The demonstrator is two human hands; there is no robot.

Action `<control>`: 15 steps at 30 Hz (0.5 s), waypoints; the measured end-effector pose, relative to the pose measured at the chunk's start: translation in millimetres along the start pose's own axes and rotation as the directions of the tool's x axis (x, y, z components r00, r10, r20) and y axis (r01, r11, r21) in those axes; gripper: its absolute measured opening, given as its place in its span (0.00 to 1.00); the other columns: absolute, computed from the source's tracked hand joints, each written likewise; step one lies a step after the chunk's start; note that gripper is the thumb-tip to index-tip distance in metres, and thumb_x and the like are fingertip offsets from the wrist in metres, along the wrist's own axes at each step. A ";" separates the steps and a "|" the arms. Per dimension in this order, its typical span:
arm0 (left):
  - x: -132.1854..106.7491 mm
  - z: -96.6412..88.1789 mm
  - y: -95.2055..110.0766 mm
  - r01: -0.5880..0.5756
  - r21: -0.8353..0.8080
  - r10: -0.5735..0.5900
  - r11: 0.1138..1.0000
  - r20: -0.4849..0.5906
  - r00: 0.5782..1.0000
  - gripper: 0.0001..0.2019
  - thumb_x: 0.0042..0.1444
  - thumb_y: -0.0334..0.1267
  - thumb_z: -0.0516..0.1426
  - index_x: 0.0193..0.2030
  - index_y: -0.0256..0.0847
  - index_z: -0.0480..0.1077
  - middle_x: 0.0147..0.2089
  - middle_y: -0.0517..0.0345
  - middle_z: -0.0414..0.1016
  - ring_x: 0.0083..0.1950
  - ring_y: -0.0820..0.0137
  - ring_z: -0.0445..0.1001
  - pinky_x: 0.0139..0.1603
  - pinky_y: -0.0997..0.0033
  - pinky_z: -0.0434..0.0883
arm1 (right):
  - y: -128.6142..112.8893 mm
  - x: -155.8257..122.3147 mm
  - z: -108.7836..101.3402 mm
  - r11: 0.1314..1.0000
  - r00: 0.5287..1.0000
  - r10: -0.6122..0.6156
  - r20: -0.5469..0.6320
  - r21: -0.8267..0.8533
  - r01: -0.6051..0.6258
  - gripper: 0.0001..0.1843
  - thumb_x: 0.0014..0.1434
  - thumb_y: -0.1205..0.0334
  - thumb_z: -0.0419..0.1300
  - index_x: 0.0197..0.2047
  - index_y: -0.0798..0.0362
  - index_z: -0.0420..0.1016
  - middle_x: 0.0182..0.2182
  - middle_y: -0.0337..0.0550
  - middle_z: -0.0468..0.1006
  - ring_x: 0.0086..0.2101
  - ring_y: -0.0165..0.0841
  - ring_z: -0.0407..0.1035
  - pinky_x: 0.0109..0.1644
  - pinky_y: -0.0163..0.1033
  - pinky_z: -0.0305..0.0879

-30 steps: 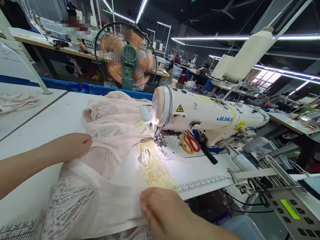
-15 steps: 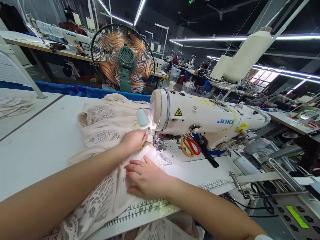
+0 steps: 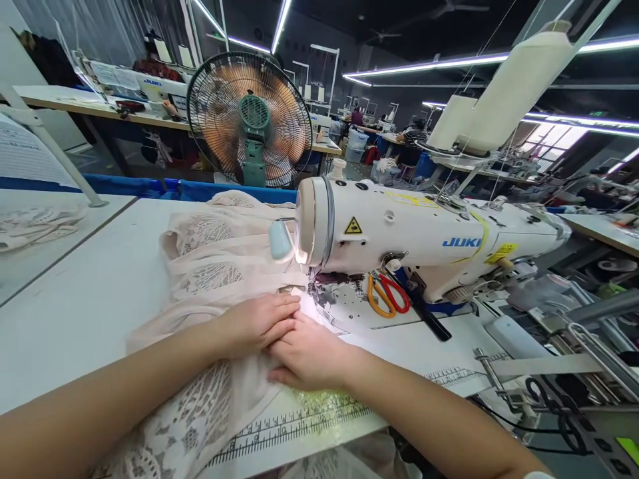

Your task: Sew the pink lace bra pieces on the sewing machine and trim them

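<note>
Fingers (image 3: pixel 285 311) of the left hand (image 3: pixel 259 324) are lying flat and close together on the pale pink lace fabric (image 3: pixel 214 256), touching the right hand (image 3: pixel 310 356), whose fingers are likewise pressing flat. Both hands are holding the fabric down on the white table (image 3: pixel 84 299), just in front of the sewing machine (image 3: pixel 399 233) and its needle area. The lamp glare is perhaps hiding a fold under the fingertips. Orange-handled scissors (image 3: pixel 388 295) are resting on the machine bed, and a fan (image 3: pixel 249 120) is standing behind.
</note>
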State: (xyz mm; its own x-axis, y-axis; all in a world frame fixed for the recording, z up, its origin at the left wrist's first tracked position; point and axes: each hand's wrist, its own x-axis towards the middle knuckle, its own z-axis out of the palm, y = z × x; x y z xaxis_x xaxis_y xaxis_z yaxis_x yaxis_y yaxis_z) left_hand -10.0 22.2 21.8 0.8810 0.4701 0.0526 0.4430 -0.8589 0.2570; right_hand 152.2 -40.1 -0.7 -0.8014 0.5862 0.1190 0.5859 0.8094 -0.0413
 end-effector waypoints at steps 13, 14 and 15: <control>10.0 11.9 -8.8 -0.049 0.171 0.058 0.984 -0.048 0.997 0.21 0.67 0.42 0.46 0.57 0.33 0.71 0.60 0.43 0.72 0.61 0.58 0.71 0.63 0.59 0.68 | -13.3 -73.4 2.5 0.951 0.928 0.309 -0.207 0.089 -0.297 0.21 0.66 0.57 0.52 0.56 0.63 0.69 0.57 0.59 0.72 0.58 0.47 0.65 0.62 0.51 0.62; 10.1 12.5 -9.0 -0.053 0.184 0.064 0.982 -0.055 0.996 0.20 0.67 0.42 0.46 0.56 0.33 0.71 0.60 0.43 0.72 0.60 0.58 0.71 0.62 0.59 0.68 | -14.6 -73.7 2.8 0.950 0.928 0.312 -0.204 0.084 -0.301 0.22 0.66 0.56 0.53 0.56 0.63 0.68 0.57 0.59 0.72 0.57 0.46 0.65 0.62 0.52 0.62; 10.3 13.0 -9.2 -0.057 0.193 0.071 0.979 -0.065 0.995 0.20 0.67 0.42 0.47 0.56 0.33 0.72 0.59 0.43 0.73 0.60 0.58 0.71 0.62 0.59 0.69 | -15.8 -73.6 2.9 0.949 0.927 0.316 -0.203 0.081 -0.306 0.22 0.65 0.56 0.53 0.56 0.63 0.68 0.57 0.59 0.72 0.57 0.46 0.66 0.62 0.52 0.62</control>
State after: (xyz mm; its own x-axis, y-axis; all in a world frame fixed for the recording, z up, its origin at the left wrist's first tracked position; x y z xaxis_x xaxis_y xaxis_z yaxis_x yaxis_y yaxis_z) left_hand -2.9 32.3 7.4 0.8977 0.4200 0.1333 0.4154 -0.9075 0.0620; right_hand 201.6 -95.9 -11.7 -0.5335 0.7915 0.2983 0.7910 0.5917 -0.1554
